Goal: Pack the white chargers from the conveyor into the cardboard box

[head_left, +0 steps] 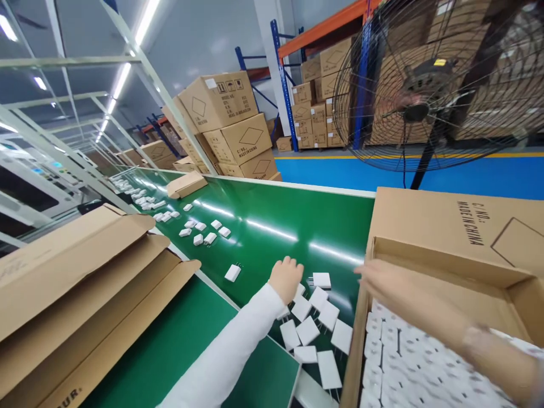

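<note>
My left hand (287,279), in a white sleeve, is over the green conveyor belt (272,212), at the upper edge of a group of white plug adapters (307,330). Its fingers are bent, and what they hold, if anything, is hidden. One adapter (322,280) lies just right of it, another (232,272) farther left. My right hand (380,277) is blurred by motion above the left rim of an open cardboard box (450,256). Rows of white adapters (395,362) fill part of that box, below my right forearm.
Flattened cartons (85,283) lie at the left. More adapters (208,229) are scattered up the belt, near a small cardboard piece (186,185). Stacked boxes (238,124) stand behind the belt. A large caged fan (425,90) stands at the back right.
</note>
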{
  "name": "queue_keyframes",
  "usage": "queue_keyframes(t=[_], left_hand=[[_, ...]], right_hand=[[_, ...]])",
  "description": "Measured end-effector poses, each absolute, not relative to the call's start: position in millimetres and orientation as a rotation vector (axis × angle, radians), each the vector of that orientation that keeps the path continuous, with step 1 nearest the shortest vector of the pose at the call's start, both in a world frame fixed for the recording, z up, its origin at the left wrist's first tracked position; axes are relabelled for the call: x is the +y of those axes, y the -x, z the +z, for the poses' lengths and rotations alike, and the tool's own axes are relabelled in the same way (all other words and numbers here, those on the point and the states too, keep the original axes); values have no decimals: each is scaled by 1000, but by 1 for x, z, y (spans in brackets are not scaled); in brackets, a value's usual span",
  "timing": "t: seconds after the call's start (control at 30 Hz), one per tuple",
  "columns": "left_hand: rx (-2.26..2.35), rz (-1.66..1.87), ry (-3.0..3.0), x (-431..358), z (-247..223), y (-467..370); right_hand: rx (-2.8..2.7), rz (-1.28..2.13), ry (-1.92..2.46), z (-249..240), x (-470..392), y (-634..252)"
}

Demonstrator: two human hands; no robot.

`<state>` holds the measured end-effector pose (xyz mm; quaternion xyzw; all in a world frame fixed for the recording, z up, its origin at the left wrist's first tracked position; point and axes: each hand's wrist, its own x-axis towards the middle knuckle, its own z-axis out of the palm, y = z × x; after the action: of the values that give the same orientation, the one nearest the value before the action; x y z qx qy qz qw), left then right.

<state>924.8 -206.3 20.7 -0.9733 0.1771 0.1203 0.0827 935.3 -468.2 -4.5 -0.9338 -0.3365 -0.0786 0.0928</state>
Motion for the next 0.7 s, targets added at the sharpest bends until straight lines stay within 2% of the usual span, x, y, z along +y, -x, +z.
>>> queue_keyframes(t=[0.1,0.2,0.47,0.7], left_hand=[[448,362,2878,-177,-2,-921],[390,309,2896,-173,-18,-917],[359,206,3002,-177,-26,-897],[515,185,3163,-185,-37,-892]], right_hand=[[-1166,-108,2803,-19,-390,-948],[-1297,34,2840,-40,-356,-959],[-1376,223,2936,-47,-367,-973],[-1412,116,2867,-39,-375,-970]])
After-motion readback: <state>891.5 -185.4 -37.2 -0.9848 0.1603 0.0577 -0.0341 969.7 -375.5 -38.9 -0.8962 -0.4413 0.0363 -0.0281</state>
